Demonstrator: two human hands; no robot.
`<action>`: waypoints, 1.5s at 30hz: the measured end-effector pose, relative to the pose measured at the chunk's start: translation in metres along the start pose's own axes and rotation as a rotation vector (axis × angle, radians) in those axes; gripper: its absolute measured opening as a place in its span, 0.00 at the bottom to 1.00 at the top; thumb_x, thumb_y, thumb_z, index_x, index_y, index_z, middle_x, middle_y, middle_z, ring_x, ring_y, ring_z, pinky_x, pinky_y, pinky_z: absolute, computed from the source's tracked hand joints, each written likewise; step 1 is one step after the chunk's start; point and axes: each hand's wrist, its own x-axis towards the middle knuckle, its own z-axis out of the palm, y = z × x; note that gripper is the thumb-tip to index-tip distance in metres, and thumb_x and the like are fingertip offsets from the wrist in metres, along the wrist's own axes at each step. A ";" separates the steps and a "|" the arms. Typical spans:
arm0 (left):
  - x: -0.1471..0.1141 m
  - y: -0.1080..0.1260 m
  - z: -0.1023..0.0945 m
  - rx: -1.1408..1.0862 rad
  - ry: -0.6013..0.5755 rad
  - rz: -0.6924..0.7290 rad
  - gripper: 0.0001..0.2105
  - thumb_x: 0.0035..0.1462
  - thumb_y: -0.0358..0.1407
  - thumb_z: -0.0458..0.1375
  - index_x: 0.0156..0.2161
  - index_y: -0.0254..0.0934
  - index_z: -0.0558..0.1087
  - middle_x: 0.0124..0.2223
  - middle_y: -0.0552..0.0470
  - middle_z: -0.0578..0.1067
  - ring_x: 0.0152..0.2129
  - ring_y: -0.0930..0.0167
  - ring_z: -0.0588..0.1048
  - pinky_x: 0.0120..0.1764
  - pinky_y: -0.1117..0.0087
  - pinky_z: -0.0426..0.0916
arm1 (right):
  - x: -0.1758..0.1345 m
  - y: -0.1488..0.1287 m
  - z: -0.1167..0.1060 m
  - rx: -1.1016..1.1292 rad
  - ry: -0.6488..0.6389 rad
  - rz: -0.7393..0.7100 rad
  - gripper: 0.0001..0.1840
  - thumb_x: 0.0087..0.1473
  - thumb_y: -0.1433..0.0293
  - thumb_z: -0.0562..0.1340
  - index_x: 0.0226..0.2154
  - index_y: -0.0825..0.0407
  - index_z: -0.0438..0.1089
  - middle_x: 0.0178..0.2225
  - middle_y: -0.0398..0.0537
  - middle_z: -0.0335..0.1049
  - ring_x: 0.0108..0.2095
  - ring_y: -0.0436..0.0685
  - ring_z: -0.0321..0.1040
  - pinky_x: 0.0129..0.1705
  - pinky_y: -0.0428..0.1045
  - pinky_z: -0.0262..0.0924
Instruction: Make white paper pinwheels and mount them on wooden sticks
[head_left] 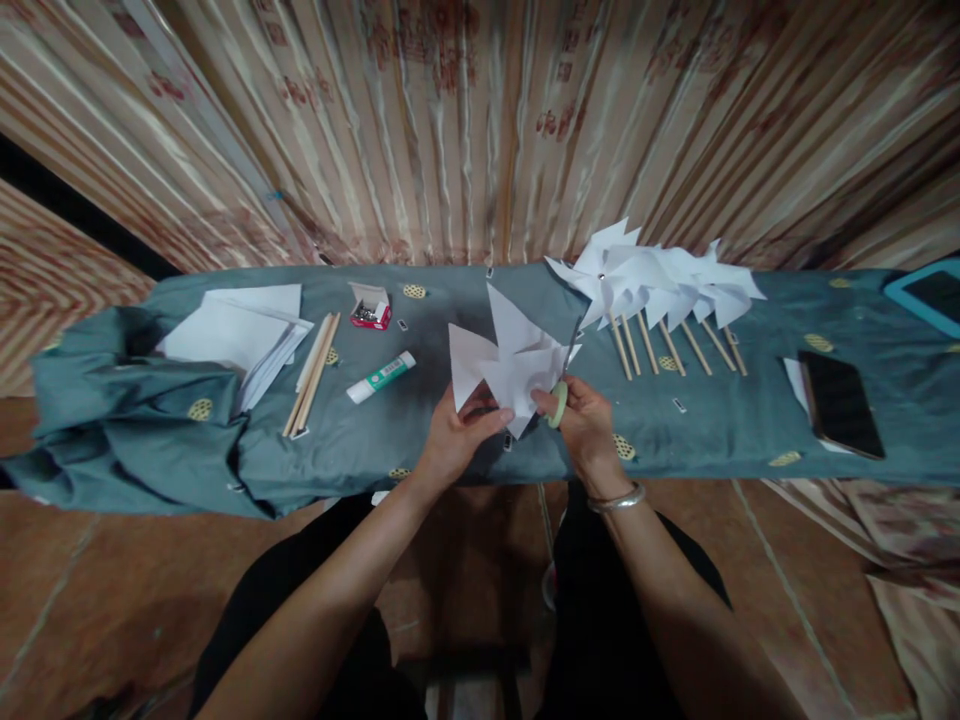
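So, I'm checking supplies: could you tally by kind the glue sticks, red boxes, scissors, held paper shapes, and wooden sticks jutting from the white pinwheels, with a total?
Glue stick: 1
Red box: 1
Scissors: 1
Held paper shape: 1
Wooden sticks jutting from the white pinwheels: 7
Total: 11

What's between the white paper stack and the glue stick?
Head view: a few thin sticks lie between the paper stack and the glue stick.
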 end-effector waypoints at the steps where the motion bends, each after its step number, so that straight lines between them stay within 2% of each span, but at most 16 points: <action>1: 0.000 0.001 -0.001 -0.039 -0.011 -0.012 0.24 0.39 0.39 0.72 0.44 0.37 0.75 0.45 0.46 0.79 0.43 0.62 0.77 0.45 0.63 0.71 | 0.000 -0.001 -0.001 0.009 0.006 -0.001 0.21 0.33 0.60 0.73 0.30 0.49 0.68 0.22 0.39 0.72 0.22 0.50 0.64 0.28 0.48 0.59; 4: -0.001 0.005 -0.004 -0.114 -0.075 -0.054 0.27 0.42 0.44 0.70 0.49 0.39 0.74 0.48 0.45 0.78 0.45 0.61 0.76 0.46 0.62 0.71 | 0.000 -0.002 -0.002 0.030 0.004 0.009 0.20 0.32 0.62 0.74 0.29 0.50 0.68 0.22 0.39 0.72 0.22 0.50 0.64 0.28 0.48 0.60; 6: -0.002 0.006 -0.004 -0.079 -0.089 -0.066 0.33 0.38 0.39 0.73 0.53 0.40 0.72 0.48 0.46 0.78 0.44 0.62 0.76 0.47 0.62 0.71 | -0.001 -0.001 0.000 0.025 -0.006 0.025 0.21 0.32 0.62 0.74 0.29 0.49 0.69 0.22 0.39 0.72 0.23 0.51 0.65 0.28 0.48 0.60; 8: -0.002 0.005 -0.003 -0.010 -0.054 -0.064 0.37 0.35 0.34 0.74 0.55 0.40 0.70 0.46 0.47 0.78 0.43 0.63 0.77 0.48 0.62 0.70 | -0.002 0.001 0.002 0.014 -0.014 0.043 0.22 0.31 0.62 0.74 0.30 0.49 0.68 0.23 0.38 0.72 0.24 0.52 0.67 0.30 0.49 0.62; 13: 0.005 -0.001 -0.003 0.025 0.031 0.010 0.25 0.34 0.34 0.73 0.43 0.37 0.75 0.43 0.48 0.80 0.42 0.63 0.77 0.49 0.64 0.69 | -0.005 0.002 0.005 0.017 -0.038 0.069 0.22 0.29 0.64 0.75 0.29 0.49 0.68 0.23 0.38 0.74 0.25 0.53 0.70 0.32 0.49 0.64; 19: 0.013 -0.013 -0.011 0.003 0.103 -0.051 0.21 0.31 0.36 0.73 0.36 0.35 0.76 0.38 0.48 0.81 0.38 0.61 0.78 0.47 0.59 0.70 | -0.007 0.002 0.002 0.057 -0.075 0.037 0.22 0.30 0.64 0.75 0.32 0.49 0.71 0.23 0.37 0.73 0.25 0.52 0.68 0.32 0.49 0.64; 24: 0.011 -0.012 -0.009 -0.035 0.113 -0.149 0.21 0.33 0.36 0.72 0.38 0.33 0.77 0.41 0.44 0.81 0.40 0.58 0.78 0.46 0.55 0.72 | -0.008 0.001 -0.002 0.058 -0.120 0.036 0.20 0.32 0.64 0.75 0.30 0.49 0.72 0.22 0.36 0.70 0.24 0.49 0.64 0.30 0.46 0.62; 28: 0.011 -0.014 -0.006 -0.006 0.172 -0.034 0.25 0.32 0.32 0.72 0.42 0.33 0.76 0.47 0.42 0.80 0.43 0.60 0.77 0.51 0.57 0.70 | -0.012 -0.002 -0.003 -0.002 -0.168 0.023 0.19 0.33 0.60 0.75 0.27 0.50 0.70 0.21 0.36 0.67 0.22 0.48 0.61 0.27 0.46 0.61; 31: 0.014 -0.013 -0.009 0.059 0.209 0.021 0.24 0.33 0.33 0.71 0.41 0.32 0.76 0.45 0.42 0.80 0.41 0.61 0.78 0.50 0.58 0.70 | -0.017 -0.005 -0.002 -0.060 -0.212 0.019 0.21 0.35 0.57 0.75 0.28 0.50 0.70 0.22 0.38 0.68 0.22 0.48 0.62 0.26 0.46 0.60; 37: 0.025 0.001 -0.025 0.178 0.286 0.152 0.18 0.36 0.35 0.70 0.36 0.32 0.76 0.39 0.45 0.81 0.37 0.63 0.78 0.46 0.61 0.72 | -0.035 -0.009 -0.011 -0.086 -0.459 0.063 0.27 0.49 0.48 0.66 0.40 0.54 0.71 0.30 0.49 0.76 0.27 0.50 0.68 0.23 0.43 0.57; 42: 0.032 0.012 -0.033 0.203 0.352 0.270 0.20 0.37 0.35 0.70 0.39 0.33 0.76 0.40 0.44 0.81 0.39 0.62 0.78 0.46 0.61 0.72 | -0.048 -0.009 -0.016 -0.112 -0.727 0.215 0.32 0.49 0.45 0.65 0.42 0.55 0.70 0.31 0.53 0.76 0.29 0.52 0.71 0.23 0.43 0.60; 45: 0.033 0.014 -0.034 0.209 0.368 0.296 0.23 0.37 0.35 0.70 0.42 0.32 0.75 0.40 0.43 0.81 0.39 0.61 0.78 0.47 0.60 0.72 | -0.054 -0.007 -0.013 -0.148 -0.809 0.267 0.32 0.49 0.45 0.64 0.42 0.56 0.69 0.32 0.53 0.76 0.30 0.52 0.71 0.24 0.43 0.61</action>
